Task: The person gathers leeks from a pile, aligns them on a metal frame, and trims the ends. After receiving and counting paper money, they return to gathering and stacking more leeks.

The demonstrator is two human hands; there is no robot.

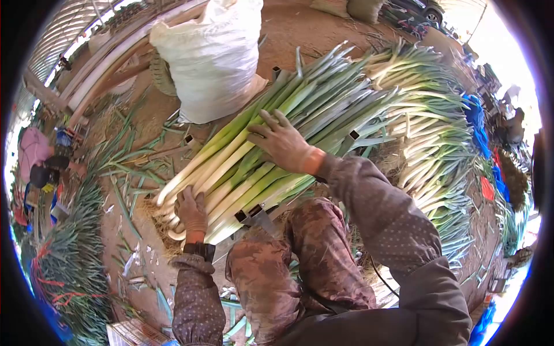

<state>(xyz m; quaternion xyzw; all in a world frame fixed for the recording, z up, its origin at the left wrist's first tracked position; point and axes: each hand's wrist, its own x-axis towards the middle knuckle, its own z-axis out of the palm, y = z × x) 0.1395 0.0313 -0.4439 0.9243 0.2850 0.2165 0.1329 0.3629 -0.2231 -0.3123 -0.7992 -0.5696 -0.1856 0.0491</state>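
Observation:
A thick layer of long green onions [254,151] lies across a low metal frame [254,215] in front of my knees, white root ends at the lower left and dark leaves at the upper right. My left hand [191,213], in a brownish glove, rests on the white ends with its fingers apart. Farther up the stalks, my right hand [285,144] lies flat and spread on the green part, also gloved with an orange cuff. Neither hand is closed around a stalk. The undersides of both hands are hidden.
A full white woven sack [210,63] stands just beyond the onions. A long pile of onions [430,155] lines the right side. Tied bundles [69,265] lie at the left, with another person [43,155] near them. Loose leaves [130,155] litter the ground.

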